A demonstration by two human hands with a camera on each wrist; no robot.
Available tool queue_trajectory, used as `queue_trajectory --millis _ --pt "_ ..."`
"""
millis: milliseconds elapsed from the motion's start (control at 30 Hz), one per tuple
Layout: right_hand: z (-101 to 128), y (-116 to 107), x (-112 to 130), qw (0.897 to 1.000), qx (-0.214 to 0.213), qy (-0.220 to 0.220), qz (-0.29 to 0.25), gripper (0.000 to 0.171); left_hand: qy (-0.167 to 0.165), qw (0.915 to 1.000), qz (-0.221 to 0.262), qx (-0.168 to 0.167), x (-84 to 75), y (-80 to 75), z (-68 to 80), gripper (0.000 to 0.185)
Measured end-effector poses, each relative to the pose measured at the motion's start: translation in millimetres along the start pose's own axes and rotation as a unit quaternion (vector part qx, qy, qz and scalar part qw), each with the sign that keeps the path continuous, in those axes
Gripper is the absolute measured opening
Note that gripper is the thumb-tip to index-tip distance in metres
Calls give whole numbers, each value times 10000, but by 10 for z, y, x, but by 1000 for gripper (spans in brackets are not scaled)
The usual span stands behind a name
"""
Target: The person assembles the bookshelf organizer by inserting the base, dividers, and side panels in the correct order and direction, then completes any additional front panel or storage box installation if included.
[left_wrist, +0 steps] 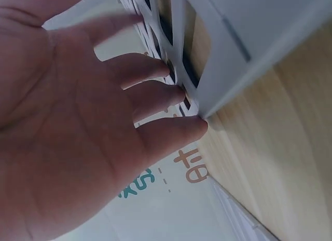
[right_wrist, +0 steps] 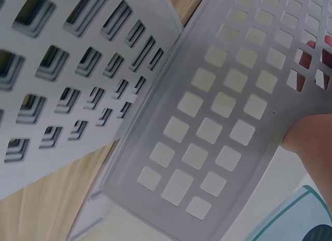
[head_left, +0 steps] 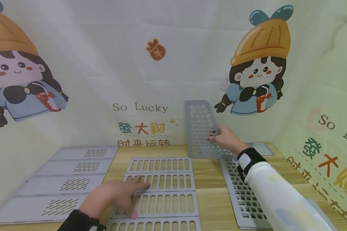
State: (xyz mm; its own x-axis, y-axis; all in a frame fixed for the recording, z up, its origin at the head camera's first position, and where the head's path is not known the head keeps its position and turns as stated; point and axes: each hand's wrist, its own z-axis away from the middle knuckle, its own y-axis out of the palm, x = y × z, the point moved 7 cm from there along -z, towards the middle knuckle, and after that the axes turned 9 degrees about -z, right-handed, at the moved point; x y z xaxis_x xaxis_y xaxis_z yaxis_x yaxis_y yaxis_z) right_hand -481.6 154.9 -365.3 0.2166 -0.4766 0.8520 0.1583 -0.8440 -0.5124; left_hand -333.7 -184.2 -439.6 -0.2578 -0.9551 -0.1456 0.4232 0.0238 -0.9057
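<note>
In the head view my right hand (head_left: pixel 229 139) pinches the edge of a grey keyboard panel (head_left: pixel 188 128) with rows of key-shaped holes. The panel stands nearly upright at the back of the table; the right wrist view shows its holes and my thumb on its face (right_wrist: pixel 272 129). Below it lies a stack of similar keyboard panels (head_left: pixel 253 223), its layered edges showing through the holes (right_wrist: pixel 52 171). My left hand (head_left: pixel 117 195) has its fingers spread over grey slotted panels (head_left: pixel 167 215). In the left wrist view its fingertips touch a panel's edge (left_wrist: pixel 249 23).
Several grey panels with slanted slots (head_left: pixel 31 207) lie in a column on the left. Behind the stack is another flat grey piece (head_left: pixel 264 149), and one more (head_left: pixel 321 213) sits partly behind my right sleeve. A printed cloth (head_left: pixel 173 80) encloses the wooden table (head_left: pixel 209 195).
</note>
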Motion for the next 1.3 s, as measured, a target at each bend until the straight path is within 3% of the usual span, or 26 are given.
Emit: queue_trajectory --millis 133,400,567,667,867,967,1033,1100,1167,1233,1300 --pt "-29 30 -4 9998 102 71 -137 49 19 9999 27 146 16 24 1 99" --pt "-76 77 57 9984 312 15 -464 32 69 9997 44 250 30 33 13 97" --pt "-98 261 144 9963 629 -91 -585 31 153 9997 -5 216 0 37 21 95" --pt "-121 355 184 9950 689 -125 -709 38 199 9996 -69 202 -47 24 26 96" --pt "-165 417 184 9920 814 31 -963 67 150 9995 -90 257 -92 0 66 97" --pt "-140 363 200 9961 800 -160 -337 68 62 9997 -43 218 -97 14 51 98" --pt "-92 279 163 9957 665 -198 607 67 1 9998 24 183 -95 27 29 98" --pt "-30 154 79 9829 468 -165 1776 63 -58 9998 142 108 -74 30 12 100" --pt "46 7 -64 9657 206 103 2588 60 -48 9998 215 -1 -33 20 -2 102" --pt "122 -141 -229 9533 -54 404 2993 55 48 9996 224 -153 12 -10 -13 106" --pt "184 -255 -390 9579 -234 609 2797 55 186 9991 224 -322 70 -47 -26 110"
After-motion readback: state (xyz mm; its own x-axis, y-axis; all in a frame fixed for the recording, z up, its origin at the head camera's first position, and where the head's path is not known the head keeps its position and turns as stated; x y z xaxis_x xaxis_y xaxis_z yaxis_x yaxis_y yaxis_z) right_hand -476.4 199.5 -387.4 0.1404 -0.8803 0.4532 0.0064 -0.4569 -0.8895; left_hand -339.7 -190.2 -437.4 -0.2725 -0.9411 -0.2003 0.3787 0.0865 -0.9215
